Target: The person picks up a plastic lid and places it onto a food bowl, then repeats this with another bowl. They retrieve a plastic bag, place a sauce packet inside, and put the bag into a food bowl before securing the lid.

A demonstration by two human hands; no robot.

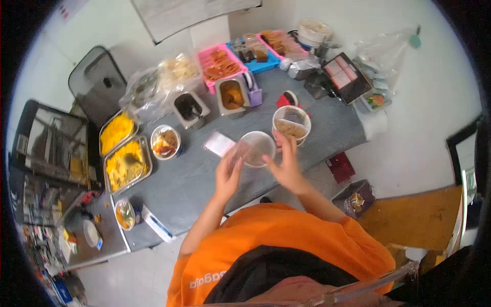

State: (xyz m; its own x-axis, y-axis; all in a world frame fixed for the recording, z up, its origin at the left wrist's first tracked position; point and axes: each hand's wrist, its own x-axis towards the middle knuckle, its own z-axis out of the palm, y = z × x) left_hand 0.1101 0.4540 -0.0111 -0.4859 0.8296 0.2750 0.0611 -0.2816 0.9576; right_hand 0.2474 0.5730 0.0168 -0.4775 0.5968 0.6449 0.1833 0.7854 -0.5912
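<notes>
A round translucent plastic lid (258, 149) is held just above the near edge of the grey table. My left hand (229, 170) has its fingers curved at the lid's left edge. At the right edge, my right hand (286, 163) touches the lid with its thumb, and its raised fingers come close to a white paper bowl (291, 123). That bowl has a divider, with brown food in one part and a dark part behind. A white and pink slip (220, 144) lies left of the lid.
On the left are yellow food trays (128, 162), a filled bowl (165, 142) and another bowl (125, 214). Behind stand metal containers (190, 109) with dark and orange contents (232, 95), a pink basket (220, 64) and a blue tray (254, 56). A black box (348, 77) sits far right.
</notes>
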